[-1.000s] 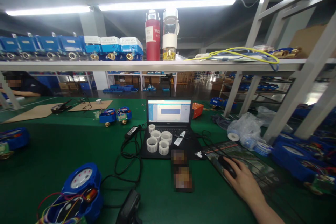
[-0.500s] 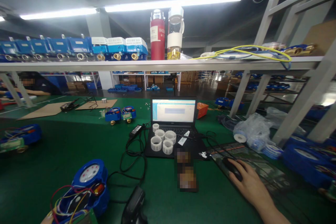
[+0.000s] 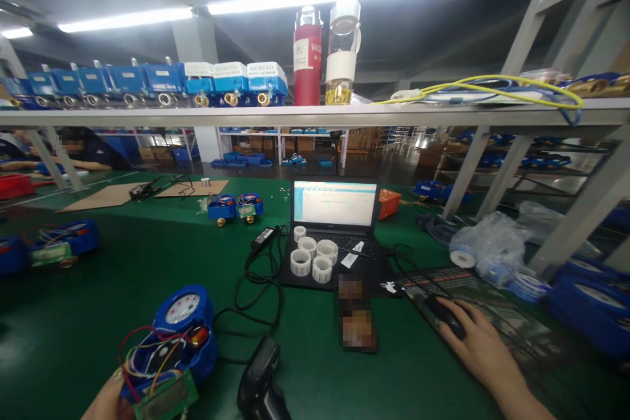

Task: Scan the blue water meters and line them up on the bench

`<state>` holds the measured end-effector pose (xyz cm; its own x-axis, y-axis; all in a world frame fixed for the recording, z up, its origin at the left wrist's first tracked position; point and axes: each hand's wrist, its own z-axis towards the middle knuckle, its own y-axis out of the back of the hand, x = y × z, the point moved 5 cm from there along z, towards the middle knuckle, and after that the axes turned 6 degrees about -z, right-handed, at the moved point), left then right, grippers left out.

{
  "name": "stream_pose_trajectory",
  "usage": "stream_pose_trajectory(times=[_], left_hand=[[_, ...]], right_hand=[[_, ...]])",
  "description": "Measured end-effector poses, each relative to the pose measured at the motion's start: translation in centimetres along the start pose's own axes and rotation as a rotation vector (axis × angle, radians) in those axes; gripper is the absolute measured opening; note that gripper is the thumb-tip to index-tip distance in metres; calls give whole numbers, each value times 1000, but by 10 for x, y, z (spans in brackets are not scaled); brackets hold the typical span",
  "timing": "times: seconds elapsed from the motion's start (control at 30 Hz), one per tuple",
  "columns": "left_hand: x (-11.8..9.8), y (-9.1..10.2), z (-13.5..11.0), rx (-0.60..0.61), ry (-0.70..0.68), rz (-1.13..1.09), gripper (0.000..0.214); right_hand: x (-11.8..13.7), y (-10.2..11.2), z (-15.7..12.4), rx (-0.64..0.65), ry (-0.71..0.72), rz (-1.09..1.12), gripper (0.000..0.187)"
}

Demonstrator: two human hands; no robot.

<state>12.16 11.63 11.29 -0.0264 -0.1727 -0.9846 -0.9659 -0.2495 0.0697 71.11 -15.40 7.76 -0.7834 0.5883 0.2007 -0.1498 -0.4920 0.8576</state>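
My right hand (image 3: 485, 351) rests curved over a black computer mouse (image 3: 445, 316) on a dark patterned mouse mat (image 3: 516, 335). At the lower left, my left hand (image 3: 105, 400) grips the side of an opened blue water meter (image 3: 199, 357); most of its fingers are hidden behind the meter. Coloured wires and a green circuit board (image 3: 167, 397) hang out of the meter's housing. Right of it stands a black handheld scanner (image 3: 260, 380). The laptop (image 3: 335, 203) has its screen lit, and several white label rolls (image 3: 300, 262) lie on its keyboard side.
Two open meters (image 3: 221, 209) sit farther back, with others at the left (image 3: 63, 243). A black cable (image 3: 246, 282) loops beside the laptop. Plastic bags (image 3: 492, 249) lie at the right. The overhead shelf (image 3: 197, 118) carries meters, a red flask (image 3: 308, 59) and a clear bottle (image 3: 342, 56).
The view has shifted slightly, so things appear farther right. On the laptop screen the grey box has gone and a page with fine lines shows. More of my left hand and the circuit board is visible.
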Motion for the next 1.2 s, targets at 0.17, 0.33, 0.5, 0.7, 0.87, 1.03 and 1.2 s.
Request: stream_pose_trajectory(times=[0.17,0.33,0.5,0.7,0.87,1.03,1.2], left_hand=[[-9,-8,-24,6,355,-391,31],[-24,-13,-40,-18,352,-351,39],[-14,1,-19,63,127,-184,54],[-38,21,-13,140,-406,83,75],[-75,17,-49,169,-1074,426,32],[-77,14,-84,353,-1454,630,38],[-57,17,-87,372,-1472,863,47]], right_hand=[[-3,-1,0,-1,23,-13,55],[-9,-7,-2,2,39,-39,55],[2,5,-1,-34,47,-101,58],[106,56,-13,-190,183,112,54],[243,59,-76,339,289,490,31],[319,60,-124,544,288,351,46],[343,57,-123,637,204,294,63]])
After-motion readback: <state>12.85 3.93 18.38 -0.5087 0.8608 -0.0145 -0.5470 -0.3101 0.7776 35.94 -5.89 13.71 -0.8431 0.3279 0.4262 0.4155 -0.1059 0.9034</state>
